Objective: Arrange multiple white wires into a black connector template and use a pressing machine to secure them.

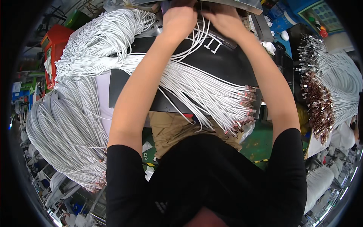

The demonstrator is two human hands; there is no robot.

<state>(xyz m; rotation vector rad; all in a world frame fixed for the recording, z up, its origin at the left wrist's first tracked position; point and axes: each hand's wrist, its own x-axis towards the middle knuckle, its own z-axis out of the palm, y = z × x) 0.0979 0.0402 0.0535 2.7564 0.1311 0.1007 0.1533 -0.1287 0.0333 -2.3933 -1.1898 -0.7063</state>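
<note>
My left hand (pixel 180 22) and my right hand (pixel 224 22) reach forward to the far edge of the black work surface (pixel 227 68). Their fingers are mostly hidden beneath a grey metal machine edge (pixel 242 4), and the right hand is smeared by motion. A few white cables (pixel 200 36) rise between the two hands and curve back to the left. Below my left forearm, a thick bundle of white cables (pixel 196 81) crosses the surface, with reddish-brown ends at the right. Small white ladder-shaped plastic pieces (pixel 213 44) lie just nearer than my right hand.
Coiled white cables (pixel 102 34) are heaped at the far left. Grey-white cables (pixel 64 121) hang at the left beside a red box (pixel 58 41). More cables with metal ends (pixel 317 98) lie at the right. A control panel with buttons (pixel 321 20) stands at the far right.
</note>
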